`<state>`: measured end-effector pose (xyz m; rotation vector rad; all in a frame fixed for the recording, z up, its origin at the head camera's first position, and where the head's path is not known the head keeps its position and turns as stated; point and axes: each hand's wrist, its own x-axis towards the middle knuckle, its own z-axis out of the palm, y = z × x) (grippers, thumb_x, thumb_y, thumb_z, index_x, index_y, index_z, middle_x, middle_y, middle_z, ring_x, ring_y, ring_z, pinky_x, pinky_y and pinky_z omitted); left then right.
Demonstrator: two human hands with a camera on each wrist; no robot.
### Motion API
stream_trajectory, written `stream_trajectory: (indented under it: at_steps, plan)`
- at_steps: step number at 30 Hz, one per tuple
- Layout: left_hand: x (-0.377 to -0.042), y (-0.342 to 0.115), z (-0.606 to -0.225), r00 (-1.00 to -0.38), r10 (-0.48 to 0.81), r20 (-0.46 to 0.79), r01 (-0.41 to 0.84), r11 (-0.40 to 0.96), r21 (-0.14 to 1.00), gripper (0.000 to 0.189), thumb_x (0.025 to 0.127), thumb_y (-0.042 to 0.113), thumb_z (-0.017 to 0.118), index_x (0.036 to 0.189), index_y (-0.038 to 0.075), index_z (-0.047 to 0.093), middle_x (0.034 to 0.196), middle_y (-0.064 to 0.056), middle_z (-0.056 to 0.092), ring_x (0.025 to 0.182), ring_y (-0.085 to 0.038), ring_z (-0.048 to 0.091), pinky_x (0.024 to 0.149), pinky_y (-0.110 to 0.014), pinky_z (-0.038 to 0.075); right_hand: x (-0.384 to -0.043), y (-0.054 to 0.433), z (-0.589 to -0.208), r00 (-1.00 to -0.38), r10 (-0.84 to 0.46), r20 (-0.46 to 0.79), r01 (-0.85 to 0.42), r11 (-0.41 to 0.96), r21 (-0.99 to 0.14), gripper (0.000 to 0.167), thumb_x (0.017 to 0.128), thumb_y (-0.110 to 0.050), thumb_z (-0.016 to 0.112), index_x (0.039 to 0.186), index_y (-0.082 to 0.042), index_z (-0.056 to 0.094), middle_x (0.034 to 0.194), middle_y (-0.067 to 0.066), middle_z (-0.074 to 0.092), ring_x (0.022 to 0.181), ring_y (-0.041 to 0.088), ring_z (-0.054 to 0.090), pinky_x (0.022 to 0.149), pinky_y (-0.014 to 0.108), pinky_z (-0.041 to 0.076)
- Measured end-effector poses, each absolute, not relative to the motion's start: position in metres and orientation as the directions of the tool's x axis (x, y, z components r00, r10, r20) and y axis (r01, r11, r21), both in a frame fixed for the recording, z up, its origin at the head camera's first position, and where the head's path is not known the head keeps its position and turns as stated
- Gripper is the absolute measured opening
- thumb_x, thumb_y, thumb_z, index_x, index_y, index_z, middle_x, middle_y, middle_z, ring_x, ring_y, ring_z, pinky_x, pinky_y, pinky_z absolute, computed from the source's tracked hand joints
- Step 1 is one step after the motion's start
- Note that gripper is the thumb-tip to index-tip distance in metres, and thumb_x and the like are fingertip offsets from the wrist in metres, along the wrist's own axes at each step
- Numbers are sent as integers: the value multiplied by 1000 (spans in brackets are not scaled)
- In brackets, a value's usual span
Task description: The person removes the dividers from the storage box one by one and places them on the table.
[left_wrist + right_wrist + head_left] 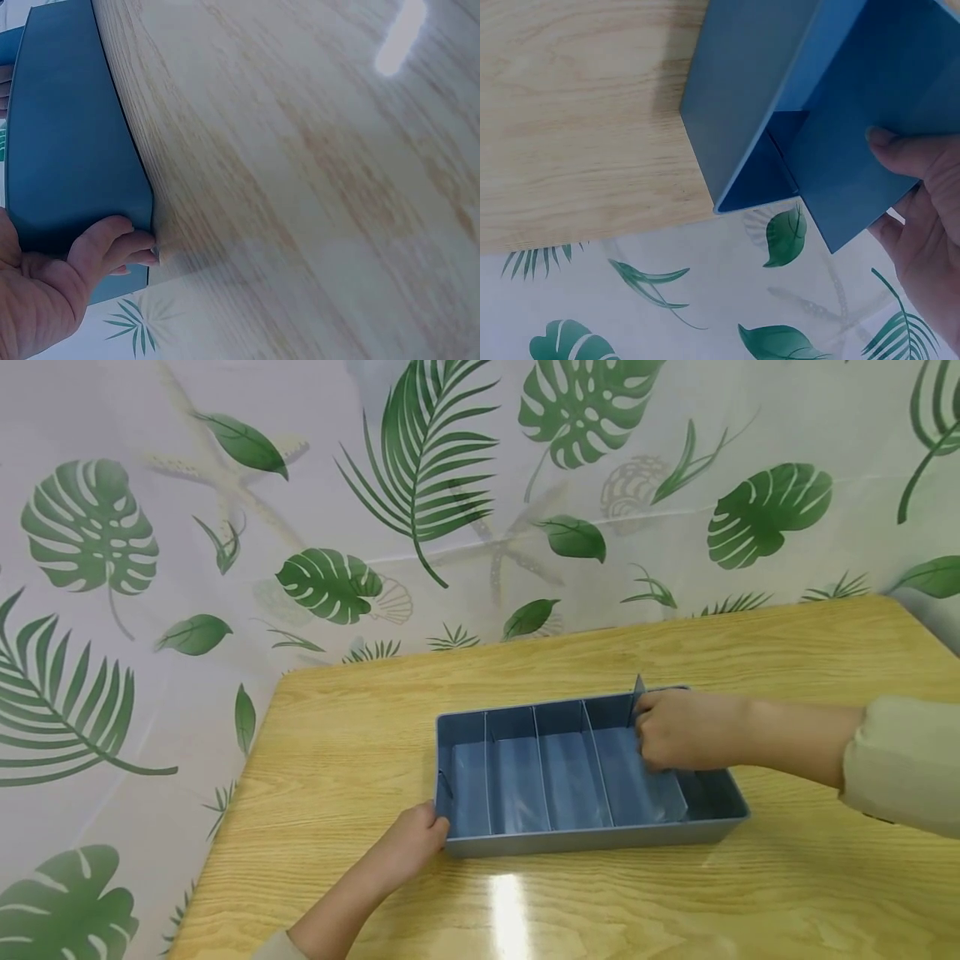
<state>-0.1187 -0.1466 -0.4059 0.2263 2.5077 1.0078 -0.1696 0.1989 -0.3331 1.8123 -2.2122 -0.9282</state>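
Observation:
A long blue-grey box (592, 841) with thin cross dividers lies on the wooden table. My left hand (415, 842) grips its front left corner; in the left wrist view the fingers (101, 244) bend round the end of the box. Near the right end, my right hand (684, 731) pinches a flat blue divider (836, 169) between thumb and fingers. That divider stands tilted in the box, and one corner pokes up above the back rim. Part of it is hidden behind the hand in the head view. Several other dividers (542, 768) stand across the box to the left.
The wood-grain table (337, 727) extends on all sides of the box. A white cloth (480, 585) printed with green leaves hangs behind the table and along its left side. Light glares off the table (508, 910) in front of the box.

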Motion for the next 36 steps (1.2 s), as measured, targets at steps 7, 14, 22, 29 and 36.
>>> stream_trajectory:
  at_steps: [7,14,22,29,36]
  plan:
    - [-118,-146,-407,-893,299,-336,-19,721,692,20,90,8,36,71,11,41,59,1,38,48,-11,28,46,-25,27,-169,199,-327,-260,-923,-285,-829,62,556,12,71,-25,78,68,-30,68,68,-11,63,69,12,56,72,30,37]
    - [-118,-147,-406,-880,307,-364,-48,703,710,20,92,9,33,74,9,41,58,1,38,48,-11,29,46,-24,28,-171,199,-319,-270,-917,-294,-844,78,531,16,67,-22,81,72,-32,70,74,-10,66,75,14,57,74,30,37]
    - [-118,-147,-405,-879,312,-361,-36,711,702,20,92,9,33,74,9,41,60,0,38,49,-12,30,46,-25,29,-171,200,-310,-253,-939,-231,-856,106,506,18,64,-19,82,71,-30,70,74,-10,67,74,13,57,74,30,38]
    - [-117,-147,-405,-888,308,-342,-22,714,700,19,92,9,35,73,9,42,59,0,39,49,-12,30,47,-25,28,-173,205,-293,-279,-936,-216,-848,135,512,23,62,-17,83,75,-30,69,77,-12,66,75,16,53,76,32,38]
    - [-117,-147,-404,-882,308,-357,-39,708,705,20,92,9,35,74,9,41,59,0,38,48,-11,29,46,-25,28,-177,212,-282,-302,-937,-177,-853,183,488,24,61,-16,82,78,-29,71,77,-12,66,78,18,56,75,33,42]
